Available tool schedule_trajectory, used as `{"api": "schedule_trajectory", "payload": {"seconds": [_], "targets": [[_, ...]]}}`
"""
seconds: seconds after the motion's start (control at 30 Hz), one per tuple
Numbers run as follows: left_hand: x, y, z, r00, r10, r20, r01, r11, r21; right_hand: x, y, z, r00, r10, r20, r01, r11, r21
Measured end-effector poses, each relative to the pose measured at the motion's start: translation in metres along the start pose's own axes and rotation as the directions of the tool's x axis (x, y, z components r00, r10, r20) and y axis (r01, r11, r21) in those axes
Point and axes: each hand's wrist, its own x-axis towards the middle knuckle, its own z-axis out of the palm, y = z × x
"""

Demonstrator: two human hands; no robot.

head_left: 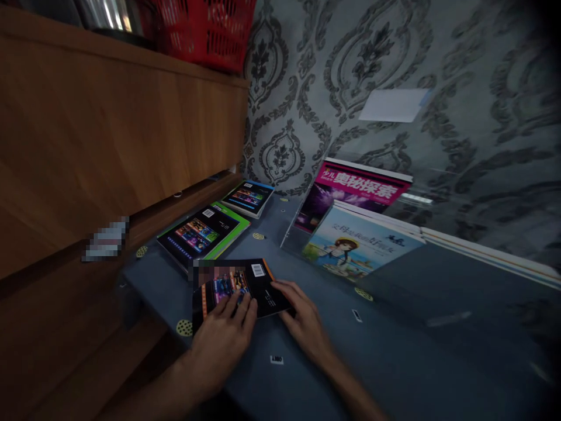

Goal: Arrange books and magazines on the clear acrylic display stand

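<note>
- Head view: black book [263, 298] lies on the blue-grey table [333, 356], under and between both hands. Back cover glossy black, orange along its upper right edge, bright picture panels, white barcode; upper left corner pixelated.
- Left hand [225, 333]: palm down over the lower cover, fingers extended and slightly spread, pressing no visible edge.
- Right hand [302, 316]: at the book's right end, fingers reaching its edge, thumb near the lower corner; cannot tell whether it pinches.
- Green-edged books [199, 231] and blue-edged book [248, 197] beyond, similar black covers with barcodes.
- Writing: magenta-topped book [355, 184] reads 少儿 and 奥秘探索; pale-blue book [363, 242], in front, begins 父母是我. Small print on black covers illegible.
</note>
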Motion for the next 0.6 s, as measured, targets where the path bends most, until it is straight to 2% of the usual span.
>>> {"api": "schedule_trajectory", "payload": {"seconds": [0.17,0.3,0.37,0.47,0.6], "targets": [[0.003,0.010,-0.011,0.998,0.030,0.051,-0.024,0.994,-0.104,-0.002,0.004,-0.011,0.996,0.058,-0.069,-0.052,0.996,0.075],[0.004,0.006,-0.033,0.998,0.030,0.062,-0.006,0.937,-0.350,-0.002,0.006,-0.024,0.979,0.162,-0.123,-0.140,0.976,0.167],[0.006,-0.001,-0.048,1.000,0.008,0.028,0.007,0.857,-0.516,-0.001,0.007,-0.029,0.969,0.214,-0.125,-0.180,0.955,0.237],[0.013,-0.016,-0.075,0.998,-0.065,-0.017,0.032,0.676,-0.737,0.000,0.007,-0.034,0.938,0.313,-0.148,-0.236,0.890,0.390],[0.032,-0.036,-0.098,0.985,-0.171,0.006,0.076,0.404,-0.911,0.000,0.002,-0.034,0.865,0.478,-0.152,-0.277,0.709,0.649]]}}
